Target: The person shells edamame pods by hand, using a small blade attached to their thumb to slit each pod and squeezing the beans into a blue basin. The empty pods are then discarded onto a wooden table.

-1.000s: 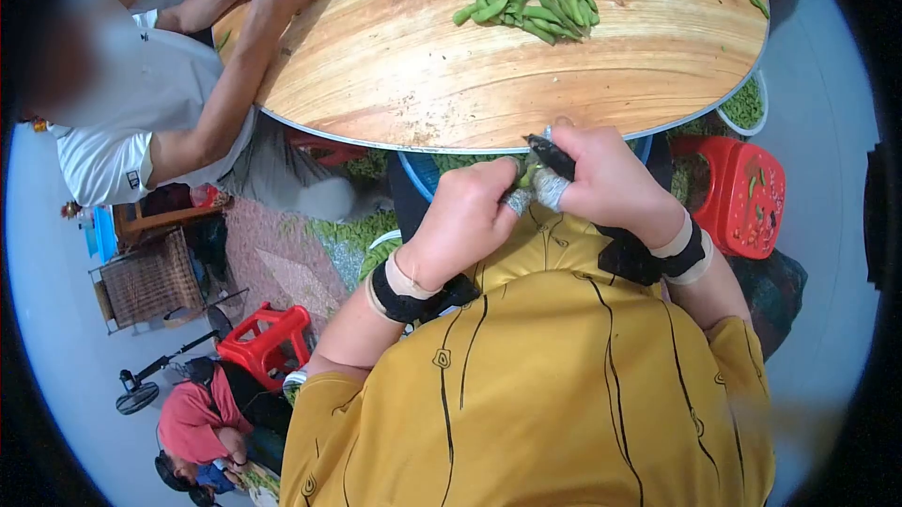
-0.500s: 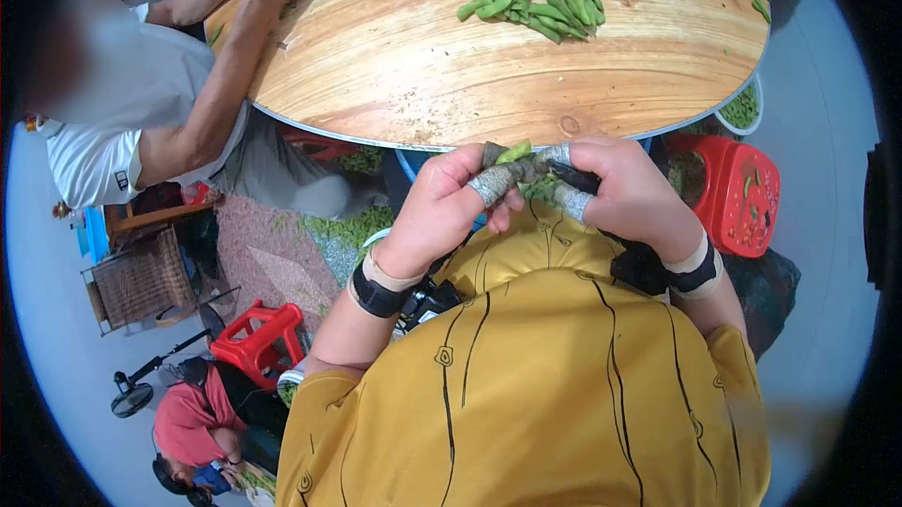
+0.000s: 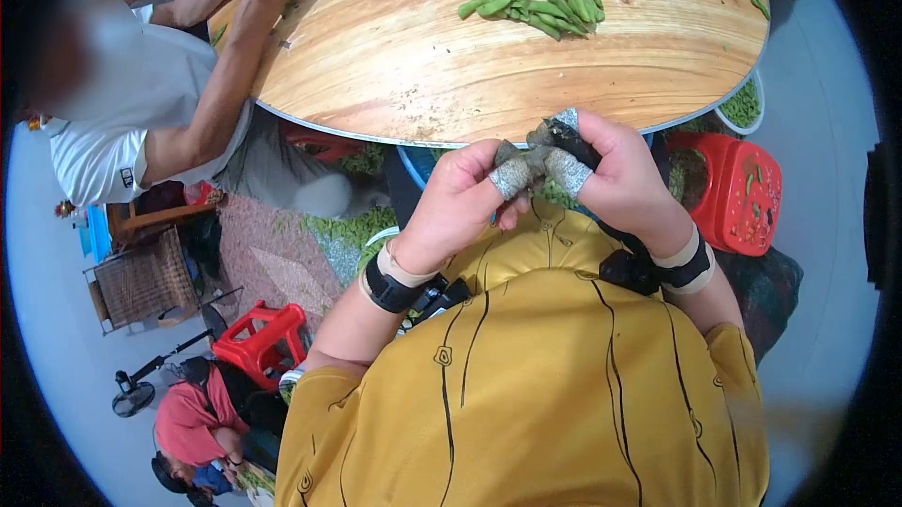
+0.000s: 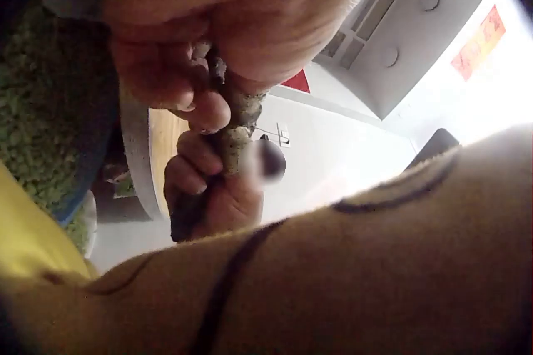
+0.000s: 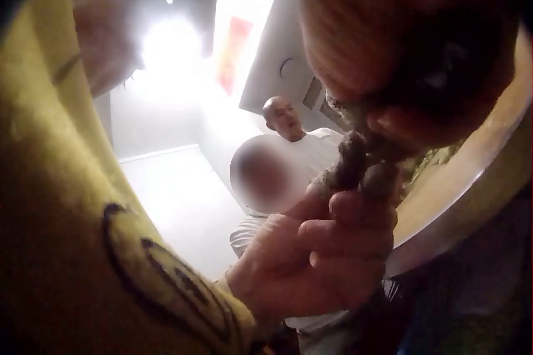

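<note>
In the head view my left hand (image 3: 453, 189) and right hand (image 3: 622, 183) meet just off the table's near edge, fingertips together. Grey tape wraps several fingertips and both thumbs. The right hand grips a narrow black object (image 3: 571, 143), its kind unclear. My left thumb and fingers are curled in a pinch; the green soybean pod seen there half a second ago is hidden by the fingertips. Both wrist views show the taped fingertips pressed close together. A pile of green soybean pods (image 3: 536, 7) lies on the wooden table (image 3: 376, 65) beyond the hands.
A blue tub (image 3: 413, 165) stands under the table edge, partly behind my hands. To the right are a red stool (image 3: 742, 192) and a white bowl of green beans (image 3: 742, 108). Another person (image 3: 155, 103) sits at the left; pods cover part of the floor.
A second ago the hands were knuckles-up and close together; they have turned, showing the taped thumbs. The pod visible in the left fingers half a second ago is out of sight.
</note>
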`<state>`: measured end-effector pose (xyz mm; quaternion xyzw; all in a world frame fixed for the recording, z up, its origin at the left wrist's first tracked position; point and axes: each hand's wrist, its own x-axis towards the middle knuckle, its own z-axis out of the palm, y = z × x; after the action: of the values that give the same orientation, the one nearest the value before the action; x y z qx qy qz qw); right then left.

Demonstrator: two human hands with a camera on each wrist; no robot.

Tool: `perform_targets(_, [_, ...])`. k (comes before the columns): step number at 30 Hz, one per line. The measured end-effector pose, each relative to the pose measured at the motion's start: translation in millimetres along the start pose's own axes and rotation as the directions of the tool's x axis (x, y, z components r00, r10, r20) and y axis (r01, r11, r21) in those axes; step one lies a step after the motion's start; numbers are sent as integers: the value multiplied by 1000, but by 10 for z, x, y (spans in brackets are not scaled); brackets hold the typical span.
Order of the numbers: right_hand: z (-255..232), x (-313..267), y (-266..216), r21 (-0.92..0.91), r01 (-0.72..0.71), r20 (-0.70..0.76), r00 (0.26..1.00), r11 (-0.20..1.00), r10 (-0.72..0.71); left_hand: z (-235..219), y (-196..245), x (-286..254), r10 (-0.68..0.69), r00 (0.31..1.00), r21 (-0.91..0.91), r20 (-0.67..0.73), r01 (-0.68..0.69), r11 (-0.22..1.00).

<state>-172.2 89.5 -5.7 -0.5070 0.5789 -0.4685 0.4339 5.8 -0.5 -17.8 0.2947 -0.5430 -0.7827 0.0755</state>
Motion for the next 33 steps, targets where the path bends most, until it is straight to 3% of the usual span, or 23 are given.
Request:
perform_targets(4, [1,-5,-140,111,-40,-36,998,993,44,62,45,-27,7,1000,-105,-10,-8,994])
perform_targets(6, [-41,-17,-228,355,-322,121,947,878,299,97,74,-41,-1,1000,-129,-14,0,992])
perform_targets(9, [-40,-23,-144,488,-330,149,943,808,296,136,102,-50,37,999,-32,3,-37,999])
perform_targets(13, [-26,-54,-158,426,-341,90,938,838,336,144,51,-18,64,997,39,-46,-63,997])
perform_targets(19, [-65,-88,-181,300,-369,156,929,880,336,236,51,-32,70,993,58,-100,-64,996])
perform_targets(21, [-45,-106,-185,282,-289,114,957,915,267,256,92,-51,44,990,32,-134,-40,999])
perform_targets(23, [-38,-114,-162,251,-245,106,969,936,225,213,123,-76,-144,989,-443,35,145,885])
perform_targets(24, [-34,-115,-151,218,-199,99,978,955,181,180,96,-67,-144,989,-445,34,144,884])
perform_targets(26, [-23,-124,-153,259,-157,105,985,953,134,81,-14,-21,-11,926,-621,378,263,738])
perform_targets(27, [-28,-113,-154,300,-116,105,991,947,88,62,-2,-3,-8,905,-609,424,292,737])
perform_targets(28, [-45,-100,-134,298,-112,106,991,948,84,64,18,-1,-5,906,-608,423,288,740])
perform_targets(30, [-67,-96,-53,179,-97,102,992,979,79,117,82,-9,-145,976,-462,161,204,863])
perform_targets(31, [-44,-96,-17,177,-97,104,991,979,79,117,95,11,-121,990,-409,73,140,902])
perform_targets(32, [-14,-91,14,101,-14,71,997,995,7,92,86,22,-119,990,-409,73,139,902])
perform_targets(33, [9,-76,10,21,66,43,997,998,-67,47,57,29,-91,994,-231,59,102,968])
